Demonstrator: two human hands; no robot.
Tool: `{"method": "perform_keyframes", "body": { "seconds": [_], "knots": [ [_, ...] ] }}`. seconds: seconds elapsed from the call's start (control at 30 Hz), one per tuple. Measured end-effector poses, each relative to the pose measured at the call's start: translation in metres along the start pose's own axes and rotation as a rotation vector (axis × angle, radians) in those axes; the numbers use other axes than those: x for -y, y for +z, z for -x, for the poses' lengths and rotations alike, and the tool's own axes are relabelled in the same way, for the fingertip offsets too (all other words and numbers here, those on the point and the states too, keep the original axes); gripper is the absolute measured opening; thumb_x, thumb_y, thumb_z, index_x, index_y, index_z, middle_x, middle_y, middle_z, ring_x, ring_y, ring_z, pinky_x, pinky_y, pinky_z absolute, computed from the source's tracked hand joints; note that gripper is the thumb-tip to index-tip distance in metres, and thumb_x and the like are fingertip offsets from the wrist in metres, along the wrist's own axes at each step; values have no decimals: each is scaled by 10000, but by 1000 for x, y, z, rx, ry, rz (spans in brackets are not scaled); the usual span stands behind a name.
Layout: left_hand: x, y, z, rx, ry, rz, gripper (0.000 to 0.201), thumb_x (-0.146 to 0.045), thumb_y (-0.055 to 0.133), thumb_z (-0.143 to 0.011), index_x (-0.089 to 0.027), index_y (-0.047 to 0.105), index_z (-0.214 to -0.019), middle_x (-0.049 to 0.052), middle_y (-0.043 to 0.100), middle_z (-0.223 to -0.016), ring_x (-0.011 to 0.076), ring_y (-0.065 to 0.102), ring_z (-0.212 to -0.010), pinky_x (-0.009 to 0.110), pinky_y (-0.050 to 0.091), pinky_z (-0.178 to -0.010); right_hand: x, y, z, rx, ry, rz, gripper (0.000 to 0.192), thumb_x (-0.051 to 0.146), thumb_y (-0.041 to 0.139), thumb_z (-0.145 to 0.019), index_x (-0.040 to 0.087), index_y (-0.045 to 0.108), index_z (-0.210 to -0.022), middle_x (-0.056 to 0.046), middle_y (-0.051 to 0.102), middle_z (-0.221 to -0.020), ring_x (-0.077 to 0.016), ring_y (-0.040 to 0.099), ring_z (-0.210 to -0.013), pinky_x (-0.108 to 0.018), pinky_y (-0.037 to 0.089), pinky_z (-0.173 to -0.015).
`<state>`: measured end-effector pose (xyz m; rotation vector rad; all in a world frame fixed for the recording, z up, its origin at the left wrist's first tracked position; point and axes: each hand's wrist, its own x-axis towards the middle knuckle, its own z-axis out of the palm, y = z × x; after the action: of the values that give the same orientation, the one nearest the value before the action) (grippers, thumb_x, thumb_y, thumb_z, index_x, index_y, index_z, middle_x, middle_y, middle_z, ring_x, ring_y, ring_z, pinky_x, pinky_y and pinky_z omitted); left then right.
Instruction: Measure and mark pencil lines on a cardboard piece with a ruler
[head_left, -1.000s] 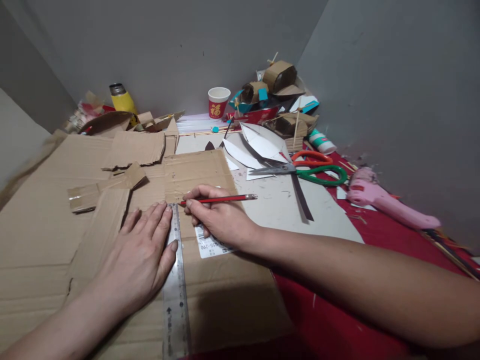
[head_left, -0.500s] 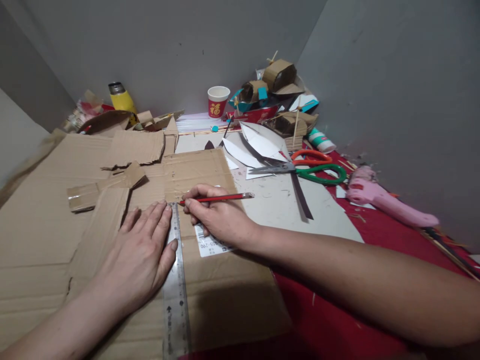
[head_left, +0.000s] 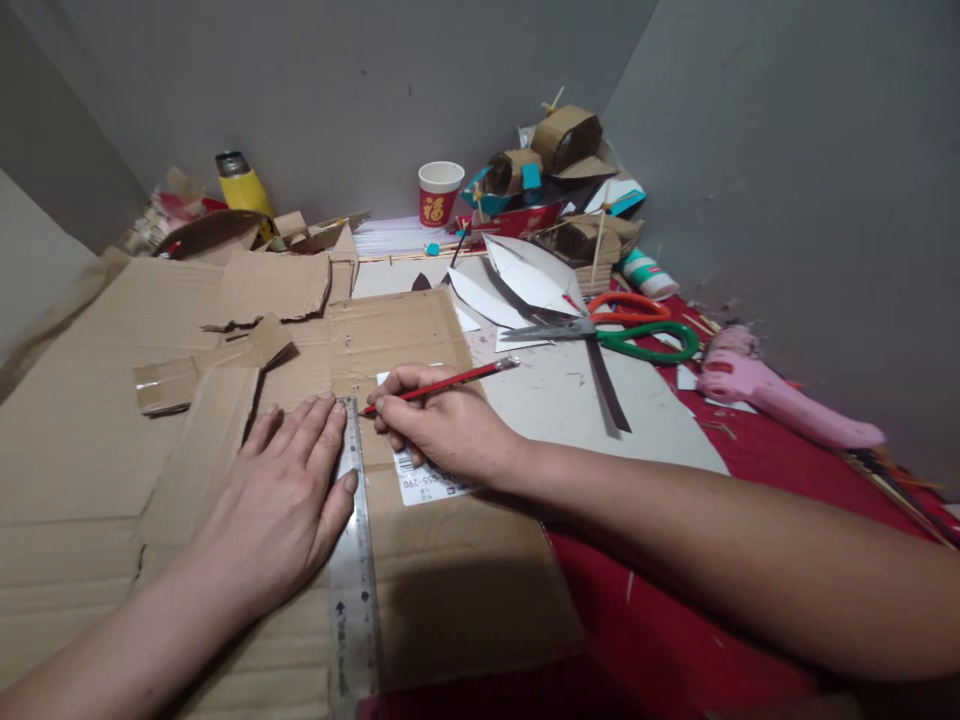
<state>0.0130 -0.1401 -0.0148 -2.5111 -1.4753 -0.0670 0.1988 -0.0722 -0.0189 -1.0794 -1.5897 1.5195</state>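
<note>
On the cardboard sheet (head_left: 420, 590), a metal ruler (head_left: 351, 560) lies lengthwise, running from the near edge up toward the middle. Left hand (head_left: 289, 500) is flat, fingers spread and pressed down, thumb side over the ruler's left edge; nothing gripped, just weight on it, likely to stop the ruler sliding. Right hand (head_left: 442, 425) sits just right of the ruler's far end, fingers pinched shut around a red pencil (head_left: 439, 384). Pencil tip meets the ruler's right edge near its top; shaft angles up and away to the right, so the hand stays clear of the straightedge. Heel of the right hand rests on a white label (head_left: 420, 480) stuck to the cardboard, which looks like bracing.

Room along the ruler's right edge: bare cardboard from the pencil tip back to the near edge, only the label beside it. Left of the ruler, torn cardboard scraps (head_left: 217, 360) lie beyond the left fingertips, apart from them. Right of the cardboard: a grey board (head_left: 570, 420), then scissors (head_left: 600, 335) with red and green handles over white paper cutouts (head_left: 517, 285), and a pink glue gun (head_left: 772, 400) on the red tablecloth (head_left: 675, 640), all well apart from the ruler. Paper cup (head_left: 439, 192) and yellow bottle (head_left: 244, 185) stand far back by the wall.
</note>
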Motion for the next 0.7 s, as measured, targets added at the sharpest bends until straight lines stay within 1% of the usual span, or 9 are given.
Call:
{"method": "perform_keyframes", "body": {
  "seconds": [0.17,0.4,0.57,0.7],
  "knots": [
    [0,0,0,-9,8,-14,575,-364,323,-951,-2,486,-1367,252,504,-1410,374,482,-1304,589,381,-1062,4,-1,1,2,11,48,76,165,537,-794,177,569,-726,22,596,-596,-78,502,-473,-183,387,-434],
    [0,-1,1,-9,6,-27,569,-359,314,-951,-13,490,-1368,245,514,-1404,373,497,-1289,589,385,-1057,9,-1,4,4,1,153,140,141,530,-774,178,569,-645,30,555,-530,-88,465,-477,-207,354,-458],
    [-1,-2,-1,2,0,-17,568,-360,311,-954,-12,491,-1365,251,512,-1403,373,497,-1290,586,379,-1060,8,1,5,15,-19,157,140,135,542,-764,185,557,-634,30,563,-544,-99,469,-506,-223,353,-488],
    [-1,-1,-1,10,-3,-17,569,-362,310,-954,-17,484,-1373,251,507,-1408,374,492,-1293,589,372,-1062,11,1,7,25,-33,212,160,115,549,-745,188,533,-603,44,515,-536,-101,459,-526,-224,354,-500]
  ]
}}
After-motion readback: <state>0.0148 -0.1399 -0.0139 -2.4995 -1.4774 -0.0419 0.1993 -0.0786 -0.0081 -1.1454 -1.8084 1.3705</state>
